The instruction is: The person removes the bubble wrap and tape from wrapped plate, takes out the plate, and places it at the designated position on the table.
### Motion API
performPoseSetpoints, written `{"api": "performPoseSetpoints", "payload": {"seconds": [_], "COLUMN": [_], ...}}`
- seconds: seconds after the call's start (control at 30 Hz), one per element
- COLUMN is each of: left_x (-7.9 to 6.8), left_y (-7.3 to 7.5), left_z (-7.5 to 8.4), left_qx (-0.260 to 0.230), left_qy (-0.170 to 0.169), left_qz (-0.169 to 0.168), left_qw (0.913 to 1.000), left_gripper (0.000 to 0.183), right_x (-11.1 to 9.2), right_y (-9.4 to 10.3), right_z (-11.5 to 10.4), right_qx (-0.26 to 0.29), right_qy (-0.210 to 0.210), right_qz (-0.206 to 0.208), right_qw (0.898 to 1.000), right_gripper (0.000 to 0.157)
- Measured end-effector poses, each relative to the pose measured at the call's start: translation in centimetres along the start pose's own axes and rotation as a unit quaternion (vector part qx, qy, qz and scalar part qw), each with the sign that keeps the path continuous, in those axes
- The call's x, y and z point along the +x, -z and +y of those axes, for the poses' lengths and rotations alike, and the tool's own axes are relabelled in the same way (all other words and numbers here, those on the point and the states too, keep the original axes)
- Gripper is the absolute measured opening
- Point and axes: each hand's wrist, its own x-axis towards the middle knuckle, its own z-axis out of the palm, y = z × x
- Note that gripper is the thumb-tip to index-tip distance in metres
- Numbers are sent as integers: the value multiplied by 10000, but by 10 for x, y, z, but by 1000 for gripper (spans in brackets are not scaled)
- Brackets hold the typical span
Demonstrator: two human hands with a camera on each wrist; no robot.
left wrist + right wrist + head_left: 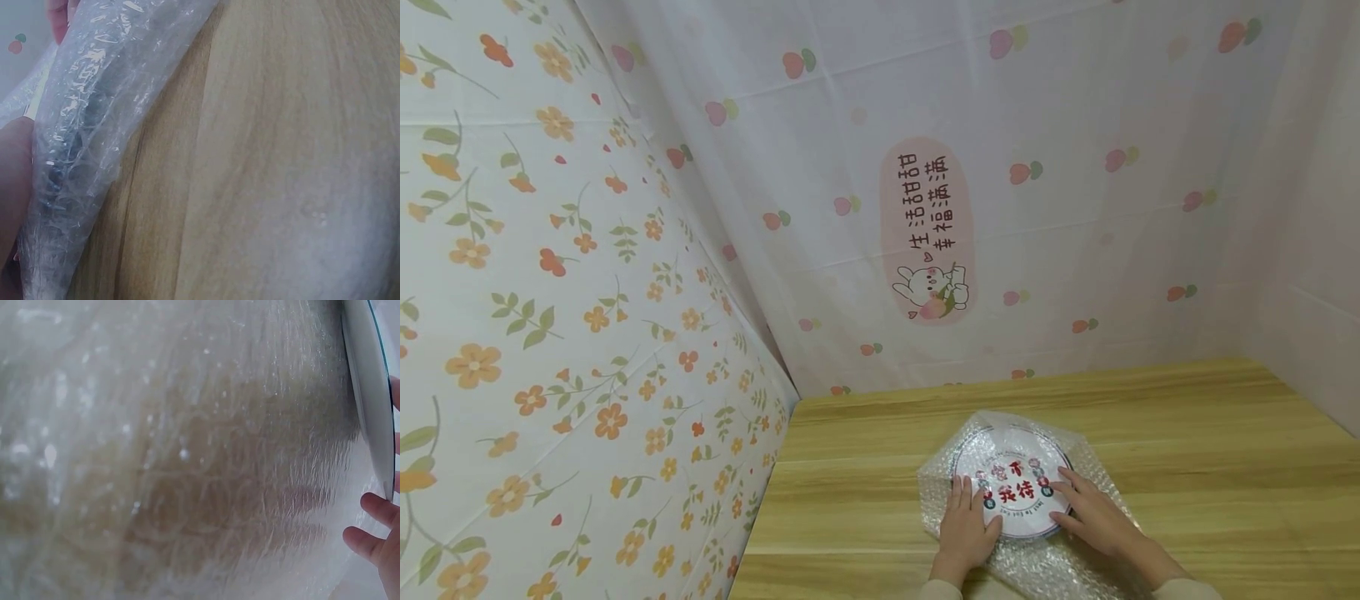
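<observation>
Left hand (967, 531) and right hand (1097, 512) flank a printed plate (1018, 477)

Face up on the surface (835, 483), the round plate lies between the hands, bubble wrap (1052, 567) under it and spreading past its rim. It has no long axis, and neither hand is nearer: both touch it. Left fingers rest loosely spread on its left edge; right fingers, extended and apart, meet the right rim without curling round it. Whether wrap also covers the far side, I cannot tell. Of wrapping or containers, only that wrap shows. Floral cloth (550, 292) hangs at left.
</observation>
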Motion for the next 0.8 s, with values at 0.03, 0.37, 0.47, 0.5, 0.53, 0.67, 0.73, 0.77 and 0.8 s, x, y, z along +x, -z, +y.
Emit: {"api": "performPoseSetpoints", "payload": {"seconds": [0.03, 0.37, 0.47, 0.5, 0.53, 0.67, 0.73, 0.77, 0.8], "left_x": [0, 0, 1, 1, 1, 1, 1, 1, 1], "left_y": [0, -1, -2, -2, -2, -2, -2, -2, -2], "left_z": [0, 0, -1, -1, -1, -1, -1, -1, -1], "left_qx": [-6, 6, 11, 14, 18, 38, 35, 48, 56], "left_qy": [-2, -28, -17, -13, -12, 16, 23, 20, 15], "left_qz": [8, 71, 32, 14, 0, -38, -26, -14, -2], "left_qw": [10000, 10000, 10000, 10000, 10000, 10000, 10000, 10000, 10000], "left_gripper": [52, 52, 53, 53, 53, 53, 53, 53, 53], "right_x": [0, 3, 4, 4, 5, 6, 6, 6, 6], "right_y": [0, -2, -3, -3, -4, -5, -6, -6, -6], "right_z": [0, -1, -1, -1, -1, -1, -1, -1, -1], "right_qx": [8, 10, -7, -16, -29, -101, -136, -153, -152], "right_qy": [0, -17, -38, -52, -61, -63, -71, -80, -91], "right_qz": [0, 74, 63, 52, 40, 23, 12, -1, -10], "right_qw": [10000, 10000, 10000, 10000, 10000, 9999, 9999, 9999, 9998], "right_gripper": [41, 42, 43, 43, 44, 44, 45, 45, 45]}}
